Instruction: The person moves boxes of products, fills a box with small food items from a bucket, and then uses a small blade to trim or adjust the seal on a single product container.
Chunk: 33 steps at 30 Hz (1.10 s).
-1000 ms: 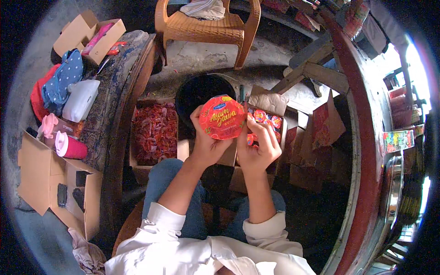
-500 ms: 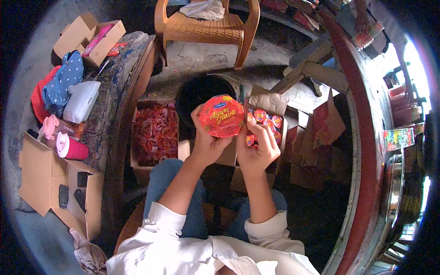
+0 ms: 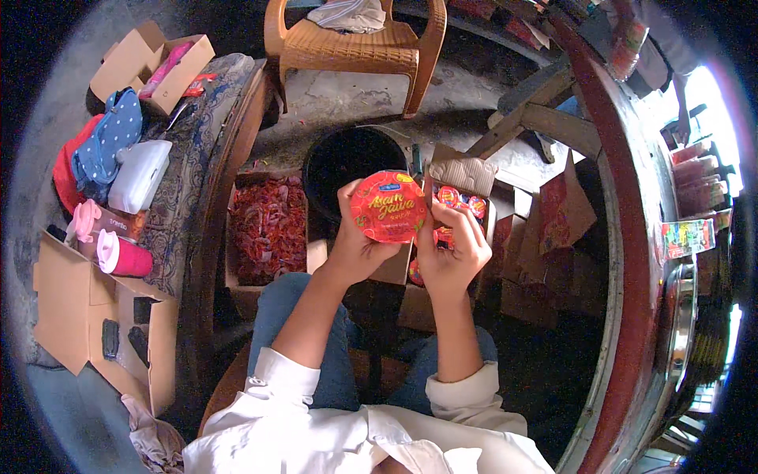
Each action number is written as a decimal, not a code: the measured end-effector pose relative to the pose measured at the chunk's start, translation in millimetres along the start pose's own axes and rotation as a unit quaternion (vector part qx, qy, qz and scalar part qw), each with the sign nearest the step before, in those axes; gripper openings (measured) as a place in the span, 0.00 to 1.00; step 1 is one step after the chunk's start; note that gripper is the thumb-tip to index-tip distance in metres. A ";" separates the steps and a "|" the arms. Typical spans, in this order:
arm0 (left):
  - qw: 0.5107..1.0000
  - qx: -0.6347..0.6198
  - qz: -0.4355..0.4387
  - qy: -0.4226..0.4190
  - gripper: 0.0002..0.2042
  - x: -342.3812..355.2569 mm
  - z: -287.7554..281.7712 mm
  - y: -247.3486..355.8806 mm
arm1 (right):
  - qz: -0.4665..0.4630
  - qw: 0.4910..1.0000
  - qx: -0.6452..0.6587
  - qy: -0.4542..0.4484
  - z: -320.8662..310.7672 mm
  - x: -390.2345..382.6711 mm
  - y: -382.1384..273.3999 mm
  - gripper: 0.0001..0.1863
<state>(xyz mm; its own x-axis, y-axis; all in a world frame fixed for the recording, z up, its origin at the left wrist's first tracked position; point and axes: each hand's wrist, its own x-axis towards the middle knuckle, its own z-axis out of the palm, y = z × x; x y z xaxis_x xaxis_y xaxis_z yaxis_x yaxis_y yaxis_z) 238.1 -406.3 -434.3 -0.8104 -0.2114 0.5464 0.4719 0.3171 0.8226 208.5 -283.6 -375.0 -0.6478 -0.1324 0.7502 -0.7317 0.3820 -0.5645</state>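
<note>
My left hand (image 3: 361, 253) is closed round a red-lidded cup (image 3: 388, 207), its printed round top facing up at me; the cup's body is hidden under the lid. At the lid's right edge, my right hand (image 3: 454, 253) is closed with bent fingers on a thin, dark, blade-like tool (image 3: 428, 192), mostly covered by the fingers. Beyond the right hand, a cardboard box (image 3: 491, 229) holds several cups with similar red tops (image 3: 448, 196). Left of my left hand, another box (image 3: 316, 257) is heaped with red plastic scraps (image 3: 267, 229). A black bucket (image 3: 339, 150) stands behind the cup.
A brown plastic chair (image 3: 351, 57) with a cloth stands ahead. Along the left runs a bench (image 3: 189, 158) bearing a pink tumbler (image 3: 126, 254), bags and boxes. Flattened cardboard (image 3: 553, 221) lies to the right, beside a red-edged table (image 3: 632, 237). Another person's arm (image 3: 624, 12) shows at upper right.
The lid's outline, angular earlier, now looks round. The cup has turned slightly and shifted a little down and right. My right hand has moved slightly right and down.
</note>
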 end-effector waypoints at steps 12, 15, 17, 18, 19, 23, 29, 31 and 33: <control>0.993 -0.095 -0.055 0.035 0.37 1.2 5.4 -0.7 | 0.018 0.999 0.036 -0.015 -1.0 0.4 -2.7 0.11; 0.990 -0.122 -0.059 0.048 0.36 1.1 7.4 0.1 | 0.010 1.000 0.023 -0.007 -0.3 -1.2 -4.1 0.11; 0.999 -0.040 -0.028 0.018 0.36 1.9 4.7 -3.8 | 0.001 1.000 0.010 -0.007 -1.8 -2.0 -0.9 0.11; 1.000 0.006 -0.013 0.004 0.35 1.7 1.5 -4.3 | -0.001 1.000 0.009 -0.008 -1.2 -2.2 -0.7 0.11; 0.999 -0.016 -0.027 0.005 0.35 1.5 1.2 -4.2 | -0.003 1.000 0.008 -0.010 -0.6 -2.3 -0.8 0.11; 0.997 -0.059 -0.049 0.005 0.34 -0.2 2.1 -5.5 | -0.027 1.000 -0.012 0.005 2.5 -1.8 -2.8 0.11; 0.996 -0.083 -0.034 -0.007 0.34 -1.0 0.6 -4.2 | -0.010 1.000 0.014 -0.021 -1.3 -0.8 -0.3 0.12; 0.996 -0.085 -0.036 -0.020 0.34 -1.1 1.4 -6.7 | -0.011 1.000 0.006 -0.025 -2.7 -0.5 0.3 0.12; 0.994 -0.096 -0.037 -0.044 0.34 0.5 2.2 -9.7 | -0.013 1.000 -0.002 -0.026 -4.2 0.7 1.6 0.12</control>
<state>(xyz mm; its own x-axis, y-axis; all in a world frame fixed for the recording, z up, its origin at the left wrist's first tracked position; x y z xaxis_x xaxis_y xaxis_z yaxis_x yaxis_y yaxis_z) 232.4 -407.5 -442.4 -0.8687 -0.1424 0.4745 0.4608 0.1192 0.8794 207.7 -279.2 -373.9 -0.6384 -0.1903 0.7458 -0.7481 0.3812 -0.5431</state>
